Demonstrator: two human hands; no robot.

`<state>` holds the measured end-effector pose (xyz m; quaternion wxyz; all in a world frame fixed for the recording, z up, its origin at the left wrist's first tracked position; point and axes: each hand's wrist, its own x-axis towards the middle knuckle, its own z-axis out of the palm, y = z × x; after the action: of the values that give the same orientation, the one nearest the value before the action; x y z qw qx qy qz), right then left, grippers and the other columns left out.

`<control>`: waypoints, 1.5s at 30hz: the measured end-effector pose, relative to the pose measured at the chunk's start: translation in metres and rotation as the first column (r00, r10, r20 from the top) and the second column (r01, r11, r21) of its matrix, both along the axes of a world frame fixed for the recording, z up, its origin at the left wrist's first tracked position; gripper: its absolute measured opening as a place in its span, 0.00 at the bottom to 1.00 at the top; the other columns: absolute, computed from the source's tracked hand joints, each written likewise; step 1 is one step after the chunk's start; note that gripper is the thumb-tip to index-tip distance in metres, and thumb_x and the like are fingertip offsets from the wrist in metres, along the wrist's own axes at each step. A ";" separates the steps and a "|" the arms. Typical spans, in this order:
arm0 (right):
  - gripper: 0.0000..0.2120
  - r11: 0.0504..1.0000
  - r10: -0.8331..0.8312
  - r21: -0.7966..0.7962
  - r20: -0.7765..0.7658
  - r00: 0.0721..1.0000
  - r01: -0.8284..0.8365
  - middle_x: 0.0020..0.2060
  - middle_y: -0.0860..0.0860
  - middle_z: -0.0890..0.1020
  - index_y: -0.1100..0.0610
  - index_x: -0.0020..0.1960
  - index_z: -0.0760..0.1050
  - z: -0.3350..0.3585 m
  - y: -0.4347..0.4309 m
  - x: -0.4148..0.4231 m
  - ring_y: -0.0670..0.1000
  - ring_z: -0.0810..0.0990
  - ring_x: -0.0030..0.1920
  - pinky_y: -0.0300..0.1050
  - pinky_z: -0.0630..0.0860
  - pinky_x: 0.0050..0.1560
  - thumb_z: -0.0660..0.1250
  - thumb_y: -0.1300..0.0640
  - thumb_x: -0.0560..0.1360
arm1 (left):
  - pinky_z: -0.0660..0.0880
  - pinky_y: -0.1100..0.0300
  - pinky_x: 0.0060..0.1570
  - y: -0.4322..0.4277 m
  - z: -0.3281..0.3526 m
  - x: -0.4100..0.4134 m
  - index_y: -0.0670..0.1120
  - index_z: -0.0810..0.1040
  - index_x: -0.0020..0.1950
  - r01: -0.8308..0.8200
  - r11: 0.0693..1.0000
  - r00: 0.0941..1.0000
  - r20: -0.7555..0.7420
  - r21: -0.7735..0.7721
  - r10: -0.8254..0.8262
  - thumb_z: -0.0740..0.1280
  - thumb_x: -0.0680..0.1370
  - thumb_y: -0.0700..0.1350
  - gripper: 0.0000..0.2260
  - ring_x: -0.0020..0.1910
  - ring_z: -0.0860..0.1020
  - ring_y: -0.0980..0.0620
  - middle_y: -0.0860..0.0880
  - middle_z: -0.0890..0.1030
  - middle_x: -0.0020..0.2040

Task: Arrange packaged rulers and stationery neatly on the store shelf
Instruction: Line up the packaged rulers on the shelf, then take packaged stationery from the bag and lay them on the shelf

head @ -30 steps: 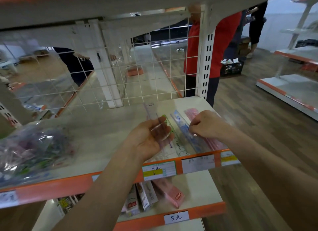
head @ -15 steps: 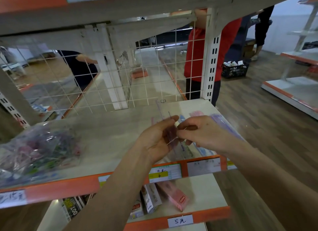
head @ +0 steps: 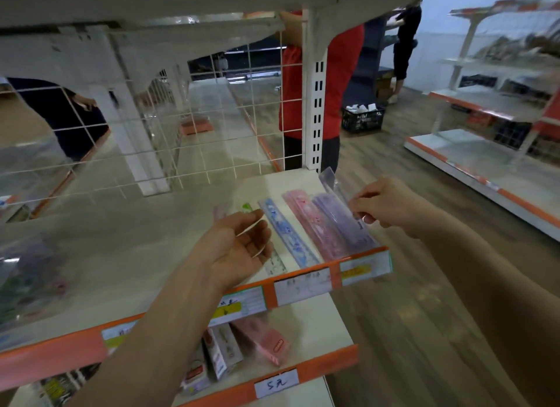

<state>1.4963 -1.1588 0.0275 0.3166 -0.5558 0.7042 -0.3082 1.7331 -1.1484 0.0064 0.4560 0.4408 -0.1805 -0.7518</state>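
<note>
On the cream shelf (head: 136, 255), near its right end, a green ruler (head: 247, 207), a blue ruler (head: 288, 234) and a pink ruler (head: 312, 222) lie side by side in clear sleeves. My right hand (head: 385, 203) pinches a purple packaged ruler (head: 339, 215) and holds it tilted just right of the pink one, its near end at the shelf's front lip. My left hand (head: 236, 246) hovers palm-up over the green ruler. Its fingers curl round a thin clear ruler packet, which is hard to make out.
A clear bag of mixed stationery (head: 27, 273) lies at the shelf's left end. A wire grid (head: 212, 134) and a white upright post (head: 315, 103) back the shelf. Boxed goods (head: 224, 352) stand on the shelf below. A person in red (head: 342, 73) and a black basket (head: 362, 119) are behind.
My hands met at the clear packet, then parted. My right hand carried the purple ruler to the right of the pink one. My left hand stayed over the green ruler.
</note>
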 end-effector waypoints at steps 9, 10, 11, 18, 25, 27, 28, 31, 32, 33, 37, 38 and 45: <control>0.07 0.995 0.026 0.104 -0.166 0.986 -0.009 0.32 0.58 0.80 0.65 0.35 0.81 -0.016 -0.005 -0.005 0.54 0.76 0.32 0.45 0.73 0.31 0.65 0.64 0.66 | 0.71 0.58 0.39 -0.005 0.001 -0.004 0.41 0.79 0.45 0.007 1.000 1.000 0.002 -0.003 -0.007 0.62 0.76 0.38 0.06 0.37 0.75 0.51 0.45 0.77 0.38; 0.07 0.994 0.034 0.107 -0.187 0.982 -0.014 0.33 0.58 0.82 0.64 0.35 0.81 -0.017 -0.005 -0.005 0.55 0.78 0.34 0.47 0.77 0.33 0.65 0.64 0.66 | 0.71 0.58 0.39 -0.005 0.001 -0.003 0.41 0.79 0.45 0.004 1.000 1.000 0.002 -0.001 -0.004 0.62 0.76 0.38 0.06 0.37 0.75 0.51 0.45 0.77 0.38; 0.07 0.994 0.042 0.106 -0.213 0.976 -0.020 0.35 0.58 0.83 0.63 0.35 0.82 -0.018 -0.004 -0.005 0.57 0.81 0.36 0.49 0.80 0.37 0.65 0.63 0.67 | 0.71 0.58 0.39 -0.005 0.001 -0.002 0.41 0.79 0.45 0.002 1.000 1.000 0.000 0.002 -0.002 0.62 0.76 0.38 0.06 0.37 0.75 0.51 0.45 0.77 0.38; 0.09 0.979 0.069 -0.148 -0.395 0.916 -0.137 0.36 0.53 0.82 0.59 0.39 0.80 -0.006 0.006 0.014 0.54 0.81 0.39 0.50 0.78 0.41 0.63 0.59 0.73 | 0.72 0.57 0.39 -0.010 0.009 0.021 0.41 0.78 0.45 -0.058 0.998 0.996 0.073 0.010 0.057 0.61 0.77 0.38 0.06 0.36 0.75 0.51 0.46 0.77 0.37; 0.09 0.876 0.288 -0.286 -0.337 0.896 -0.389 0.37 0.48 0.81 0.55 0.40 0.80 -0.005 0.026 0.096 0.48 0.78 0.36 0.42 0.75 0.40 0.63 0.57 0.75 | 0.71 0.57 0.42 -0.003 0.017 0.069 0.43 0.77 0.44 -0.139 0.990 0.974 0.175 -0.033 0.143 0.59 0.77 0.37 0.07 0.36 0.75 0.52 0.48 0.76 0.37; 0.07 0.842 0.379 -0.287 -0.286 0.880 -0.456 0.37 0.45 0.81 0.54 0.42 0.80 -0.010 0.028 0.123 0.45 0.77 0.37 0.33 0.72 0.40 0.64 0.57 0.75 | 0.71 0.56 0.42 0.006 0.016 0.077 0.43 0.77 0.44 -0.151 0.988 0.974 0.165 -0.045 0.156 0.60 0.77 0.37 0.07 0.37 0.75 0.51 0.47 0.76 0.37; 0.07 0.826 0.423 -0.282 -0.262 0.867 -0.488 0.39 0.43 0.80 0.52 0.44 0.80 -0.011 0.029 0.136 0.43 0.76 0.39 0.29 0.70 0.41 0.64 0.57 0.76 | 0.71 0.55 0.42 0.010 0.015 0.082 0.43 0.77 0.44 -0.162 0.985 0.973 0.159 -0.052 0.168 0.60 0.77 0.38 0.07 0.38 0.75 0.51 0.46 0.76 0.38; 0.07 0.776 0.518 -0.268 -0.245 0.820 -0.571 0.45 0.45 0.81 0.51 0.50 0.81 -0.016 0.028 0.173 0.45 0.77 0.46 0.32 0.72 0.46 0.65 0.57 0.76 | 0.71 0.55 0.43 0.023 0.016 0.104 0.43 0.78 0.45 -0.230 0.971 0.957 0.166 -0.066 0.238 0.61 0.77 0.38 0.06 0.39 0.75 0.51 0.46 0.76 0.39; 0.07 0.765 0.534 -0.256 -0.258 0.805 -0.590 0.46 0.45 0.81 0.51 0.51 0.80 -0.019 0.028 0.183 0.45 0.77 0.47 0.36 0.73 0.49 0.65 0.56 0.76 | 0.71 0.55 0.43 0.028 0.016 0.112 0.43 0.78 0.45 -0.264 0.962 0.946 0.175 -0.066 0.272 0.61 0.77 0.39 0.06 0.40 0.75 0.51 0.46 0.76 0.40; 0.08 0.753 0.552 -0.247 -0.264 0.790 -0.609 0.46 0.45 0.81 0.50 0.52 0.80 -0.021 0.028 0.192 0.45 0.78 0.48 0.38 0.73 0.50 0.65 0.56 0.76 | 0.71 0.55 0.44 0.033 0.016 0.119 0.43 0.78 0.45 -0.296 0.953 0.935 0.184 -0.067 0.304 0.62 0.77 0.39 0.05 0.40 0.75 0.51 0.46 0.75 0.40; 0.09 0.691 0.633 -0.224 -0.273 0.725 -0.688 0.50 0.45 0.80 0.50 0.54 0.79 -0.027 0.029 0.226 0.45 0.77 0.50 0.37 0.70 0.48 0.64 0.56 0.76 | 0.71 0.56 0.44 0.056 0.017 0.144 0.44 0.78 0.46 -0.381 0.922 0.901 0.193 -0.071 0.388 0.63 0.78 0.39 0.04 0.40 0.74 0.51 0.47 0.75 0.40; 0.09 0.679 0.642 -0.224 -0.279 0.714 -0.699 0.51 0.46 0.80 0.50 0.55 0.79 -0.028 0.030 0.233 0.45 0.77 0.50 0.37 0.69 0.48 0.64 0.56 0.76 | 0.71 0.57 0.44 0.061 0.016 0.150 0.45 0.78 0.47 -0.394 0.916 0.896 0.192 -0.071 0.400 0.63 0.78 0.40 0.04 0.40 0.75 0.52 0.48 0.75 0.40; 0.12 0.598 0.727 -0.263 -0.221 0.650 -0.757 0.48 0.47 0.77 0.52 0.59 0.76 -0.039 0.032 0.294 0.47 0.77 0.48 0.43 0.73 0.51 0.65 0.55 0.75 | 0.72 0.56 0.42 0.104 0.008 0.197 0.44 0.78 0.48 -0.509 0.858 0.840 0.179 -0.064 0.512 0.66 0.77 0.42 0.02 0.39 0.76 0.52 0.48 0.76 0.40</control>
<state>1.7901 -1.1273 -0.0115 0.2853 -0.8561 0.3599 -0.2368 1.9298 -1.0446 0.0143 0.6234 0.5394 -0.1045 -0.5564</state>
